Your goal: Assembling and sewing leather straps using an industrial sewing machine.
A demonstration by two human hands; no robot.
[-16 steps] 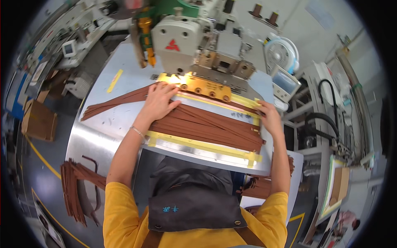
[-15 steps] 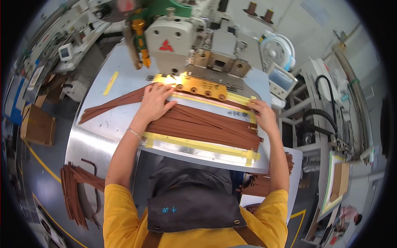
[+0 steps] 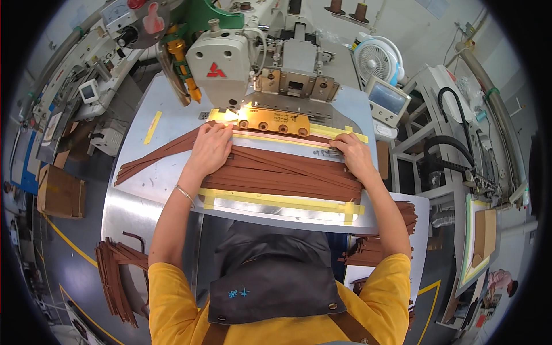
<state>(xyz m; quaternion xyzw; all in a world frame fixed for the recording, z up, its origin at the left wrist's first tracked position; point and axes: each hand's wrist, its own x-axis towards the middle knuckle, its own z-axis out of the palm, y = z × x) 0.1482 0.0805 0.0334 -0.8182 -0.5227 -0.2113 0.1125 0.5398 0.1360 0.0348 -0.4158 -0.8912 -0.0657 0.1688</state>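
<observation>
A long brown strap [image 3: 276,137] lies along the near edge of a yellow metal plate [image 3: 273,121] under the sewing machine head [image 3: 218,60]. The fingers of my right hand [image 3: 352,154] pinch this strap near its right end. At the plate's left end, my left hand [image 3: 210,150] has its fingers bent and drawn together on the strap; the fingertips are partly hidden. Several more brown straps [image 3: 270,175] lie side by side on the table below both hands. Others [image 3: 155,154] fan out to the left beyond my left wrist.
Yellow tape [image 3: 282,201] runs along the front of the pale table [image 3: 144,178]. A bright lamp glow falls on the plate. Behind on the right stand a small screen [image 3: 387,102] and a fan [image 3: 376,62]. Bundles of straps [image 3: 118,282] hang at the lower left.
My right hand has moved a little left along the plate with the strap end. My left hand's fingers, more spread before, have drawn together. The whole view has shifted slightly.
</observation>
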